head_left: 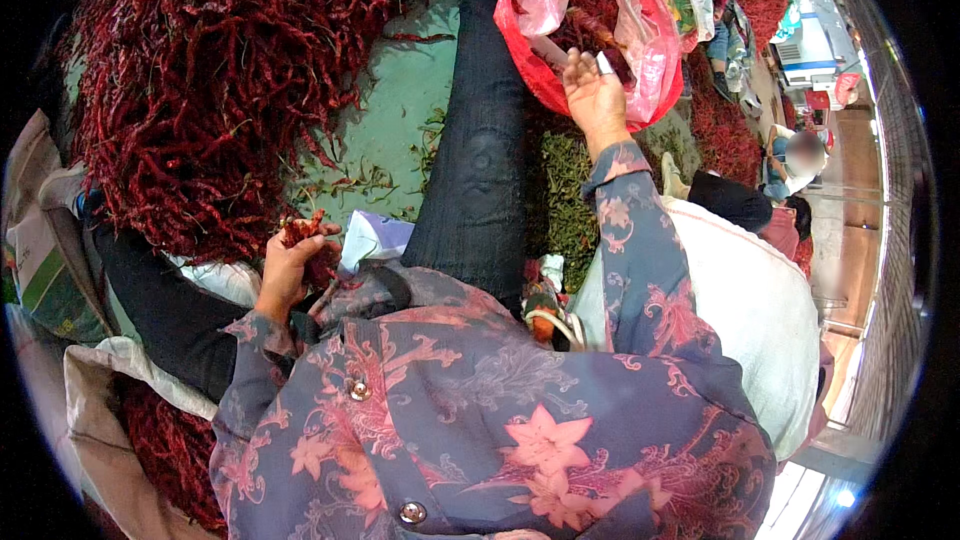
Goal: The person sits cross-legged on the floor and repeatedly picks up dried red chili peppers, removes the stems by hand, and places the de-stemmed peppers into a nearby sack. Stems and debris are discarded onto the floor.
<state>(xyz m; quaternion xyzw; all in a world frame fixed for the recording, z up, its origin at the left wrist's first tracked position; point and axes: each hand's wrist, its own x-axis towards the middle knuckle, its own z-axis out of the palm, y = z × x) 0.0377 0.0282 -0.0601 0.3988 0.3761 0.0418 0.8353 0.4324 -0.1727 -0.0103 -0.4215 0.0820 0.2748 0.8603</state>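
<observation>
My left hand (289, 262) is closed around a few dried red chilies (304, 229), beside the large heap of dried red chilies (202, 90) on the floor. My right hand (596, 94) reaches over the near rim of a red and white plastic bag (517, 82). Its fingers are apart with nothing in them, and one fingertip bears a white wrap. Dark red chilies (592, 11) lie inside the bag. A white and purple box or packet (375, 236) is between my legs.
Green stems (562, 202) lie on the floor right of my outstretched leg. A full white sack (742, 292) leans at my right side. An open woven sack (105, 420) with red chilies is at lower left. Several people sit farther off at right.
</observation>
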